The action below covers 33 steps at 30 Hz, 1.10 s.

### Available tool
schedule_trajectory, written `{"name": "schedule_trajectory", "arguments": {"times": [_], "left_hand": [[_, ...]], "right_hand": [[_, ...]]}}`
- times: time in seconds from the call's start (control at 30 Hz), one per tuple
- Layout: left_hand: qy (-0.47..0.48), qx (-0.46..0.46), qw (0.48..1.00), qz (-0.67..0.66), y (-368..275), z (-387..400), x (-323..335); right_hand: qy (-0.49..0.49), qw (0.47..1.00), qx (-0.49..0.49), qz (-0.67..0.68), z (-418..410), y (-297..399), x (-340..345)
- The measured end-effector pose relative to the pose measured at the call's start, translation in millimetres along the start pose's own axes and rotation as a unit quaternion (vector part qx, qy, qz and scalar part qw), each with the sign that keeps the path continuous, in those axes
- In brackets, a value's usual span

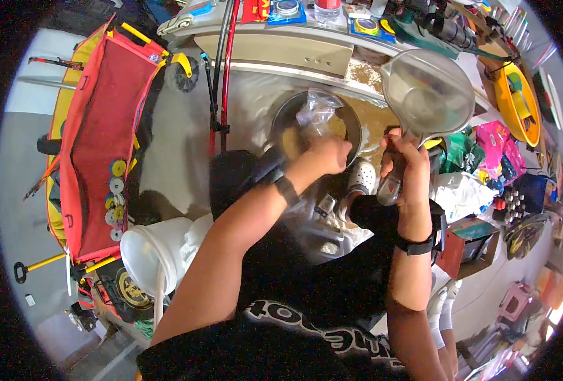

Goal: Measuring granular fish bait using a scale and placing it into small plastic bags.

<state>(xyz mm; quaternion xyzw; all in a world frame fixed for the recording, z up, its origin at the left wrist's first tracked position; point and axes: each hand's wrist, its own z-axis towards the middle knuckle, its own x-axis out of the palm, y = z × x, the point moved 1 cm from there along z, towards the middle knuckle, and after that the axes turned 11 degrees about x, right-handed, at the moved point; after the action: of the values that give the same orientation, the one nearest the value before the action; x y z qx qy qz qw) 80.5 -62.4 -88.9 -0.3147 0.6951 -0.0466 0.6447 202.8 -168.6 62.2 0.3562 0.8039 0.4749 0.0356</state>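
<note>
Blurred by motion, my left hand (330, 155) is curled shut over a dark round basin (354, 126). A clear crumpled plastic bag (320, 107) extends from its far side and seems gripped in it, though the blur hides the contact. Tan material (336, 127) shows inside the basin. My right hand (408, 159) is wrapped around the handle of a transparent plastic measuring jug (427, 93). The jug is raised to the right of the basin, its wide mouth towards me, and it looks empty.
A long red bag (112, 124) with yellow parts lies left, near a white bucket (148, 252). Red and black poles (224, 81) stand left of the basin. A cluttered counter (305, 29) runs beyond it. Plastic packages (496, 147) and a box (467, 243) lie right.
</note>
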Motion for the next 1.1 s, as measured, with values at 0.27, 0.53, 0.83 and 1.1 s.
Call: {"name": "schedule_trajectory", "arguments": {"times": [0.27,0.53,0.83,1.1], "left_hand": [[0.123,0.035,0.991,-0.035,-31.2,-27.1,-9.0],[0.139,0.084,0.987,-0.012,-58.8,-37.4,-17.6],[0.284,0.081,0.954,-0.04,-71.0,-48.0,-20.6],[0.389,0.012,0.919,0.061,-70.1,-49.5,1.3]], "right_hand": [[0.03,0.996,0.008,-0.082,4.4,-11.0,5.0],[0.015,0.992,0.063,-0.112,32.8,-33.5,-7.2],[0.054,0.93,0.117,-0.345,77.7,-84.8,-27.8],[0.197,0.795,0.029,-0.573,130.6,-169.0,-46.8]]}}
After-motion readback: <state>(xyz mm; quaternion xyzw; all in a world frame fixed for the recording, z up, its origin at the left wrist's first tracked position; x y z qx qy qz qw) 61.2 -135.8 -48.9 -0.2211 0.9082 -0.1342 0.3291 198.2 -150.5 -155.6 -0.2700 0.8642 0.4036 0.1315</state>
